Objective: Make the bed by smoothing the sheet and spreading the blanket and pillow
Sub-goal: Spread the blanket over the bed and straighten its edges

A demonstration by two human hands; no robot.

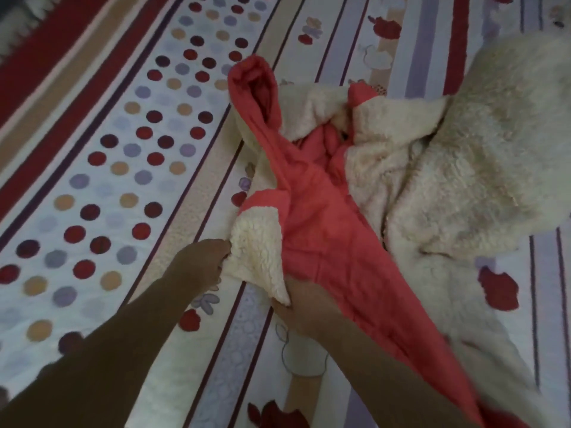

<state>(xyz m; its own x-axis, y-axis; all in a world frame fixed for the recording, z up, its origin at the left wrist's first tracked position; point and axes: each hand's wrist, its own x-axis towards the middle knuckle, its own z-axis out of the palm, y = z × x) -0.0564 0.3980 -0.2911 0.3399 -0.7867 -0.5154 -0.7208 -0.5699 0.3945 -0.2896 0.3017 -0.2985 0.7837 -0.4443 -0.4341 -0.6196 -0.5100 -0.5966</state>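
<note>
the blanket (318, 230) lies in a crumpled heap on the patterned sheet (123, 149), toward the right half of the bed. it has a coral quilted side and a cream fleece side, and both show because it is twisted and folded over itself. the sheet under it, with dots and stripes, looks mostly flat.

the left hand (202, 262) pinches the turned-over fleece corner (259, 251) at its outer edge, with the fingers curled into the pile. the right hand (304, 310) is just beside it, under the tip of the same corner, and holds the coral edge. its fingers are partly hidden by the fabric, so how tight the grip is i cannot tell exactly.

the blanket looks soft, thick and limp. i think it is light enough to lift, but bulky. the fleece will probably cling to itself and to the sheet, so dragging it may pull the sheet into wrinkles. it seems better to hold it at two corners along one edge, hands well apart, then lift and shake it open rather than pull from the middle.
</note>
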